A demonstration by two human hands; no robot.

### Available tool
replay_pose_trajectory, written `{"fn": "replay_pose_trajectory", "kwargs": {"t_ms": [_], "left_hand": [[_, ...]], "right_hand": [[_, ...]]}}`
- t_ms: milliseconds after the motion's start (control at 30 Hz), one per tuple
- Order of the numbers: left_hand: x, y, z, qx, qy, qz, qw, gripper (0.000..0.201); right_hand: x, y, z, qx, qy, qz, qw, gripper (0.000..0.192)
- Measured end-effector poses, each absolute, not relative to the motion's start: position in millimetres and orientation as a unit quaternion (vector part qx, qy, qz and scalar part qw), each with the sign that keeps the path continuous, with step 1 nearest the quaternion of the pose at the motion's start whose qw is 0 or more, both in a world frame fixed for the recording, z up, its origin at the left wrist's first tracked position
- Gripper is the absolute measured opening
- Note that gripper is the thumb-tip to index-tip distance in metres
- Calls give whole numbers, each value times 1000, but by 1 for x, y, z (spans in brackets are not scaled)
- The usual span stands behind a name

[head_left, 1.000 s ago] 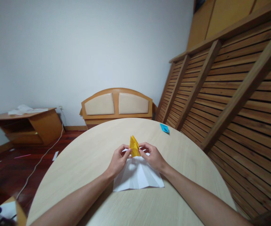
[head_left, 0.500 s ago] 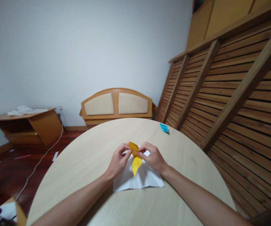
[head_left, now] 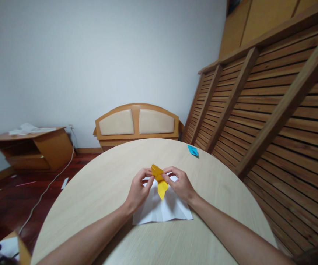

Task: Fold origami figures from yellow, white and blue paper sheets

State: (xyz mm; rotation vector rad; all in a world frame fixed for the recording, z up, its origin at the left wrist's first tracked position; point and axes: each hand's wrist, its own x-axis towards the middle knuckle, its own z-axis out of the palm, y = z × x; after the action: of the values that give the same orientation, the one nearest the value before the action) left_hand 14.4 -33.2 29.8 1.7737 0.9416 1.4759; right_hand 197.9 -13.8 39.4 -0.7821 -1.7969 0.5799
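At frame centre, your left hand (head_left: 137, 190) and right hand (head_left: 180, 185) pinch the yellow folded paper (head_left: 159, 180) above the white sheet (head_left: 163, 208) on the desk (head_left: 106, 184); it looks light and crushable, so grip the creased edges

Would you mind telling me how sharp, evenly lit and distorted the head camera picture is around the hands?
In the head view the light is soft and even, with only faint shadows under the left hand and right hand on the white sheet; the yellow folded paper is sharp; the round table and forearms bulge from wide-angle distortion; the bottom corners blur.
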Motion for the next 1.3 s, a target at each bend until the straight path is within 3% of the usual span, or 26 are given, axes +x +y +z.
{"fn": "replay_pose_trajectory", "kwargs": {"t_ms": [200, 633, 800, 1033, 1300], "left_hand": [[13, -32, 28, 681, 345, 565, 314, 14], [15, -37, 33, 692, 369, 541, 304, 14], [14, -39, 34, 709, 361, 535, 284, 14], [12, -36, 29, 702, 361, 554, 265, 14], [14, -32, 35, 596, 360, 631, 342, 31]], "right_hand": [[199, -13, 36, -281, -798, 178, 502, 40], [198, -17, 39, -267, -784, 75, 555, 24], [200, -17, 43, -254, -810, 75, 522, 14], [199, -17, 40, -267, -821, 123, 490, 23], [197, -20, 43, -339, -782, 90, 515, 8]]}}
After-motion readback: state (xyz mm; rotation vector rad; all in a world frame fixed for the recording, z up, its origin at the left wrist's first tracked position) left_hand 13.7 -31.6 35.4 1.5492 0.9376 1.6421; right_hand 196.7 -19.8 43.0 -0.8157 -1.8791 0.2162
